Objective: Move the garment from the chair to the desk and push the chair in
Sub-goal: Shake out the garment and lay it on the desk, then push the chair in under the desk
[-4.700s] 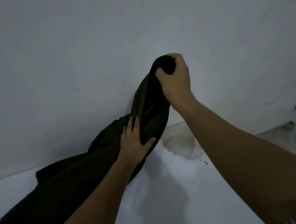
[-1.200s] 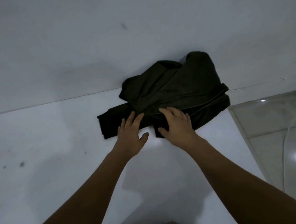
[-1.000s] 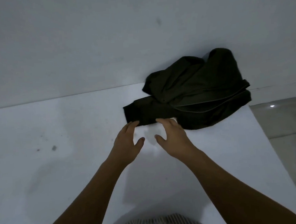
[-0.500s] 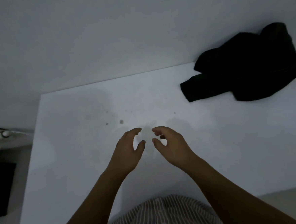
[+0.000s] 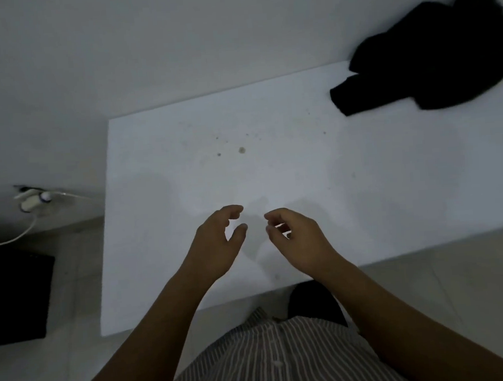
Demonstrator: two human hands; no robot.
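A white counter (image 5: pixel 184 180) stands against a pale wall, a few small specks near its middle. The dark garment (image 5: pixel 431 55) lies bunched at its far right corner against the wall, released since a second ago, when both hands pressed its near edge. Now the left hand (image 5: pixel 215 246) and right hand (image 5: pixel 300 242) hover over the counter's near middle, well apart from the garment, fingers loosely curled, holding nothing.

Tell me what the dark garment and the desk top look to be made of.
Dark garment: soft woven or knit fabric, matte black; it lies crumpled in limp folds at the desk's far right corner against the wall. The exact fibre cannot be told.

Desk top: a smooth, hard white board, probably laminate or painted wood; flat, faintly sheened, with small specks and clean straight edges.
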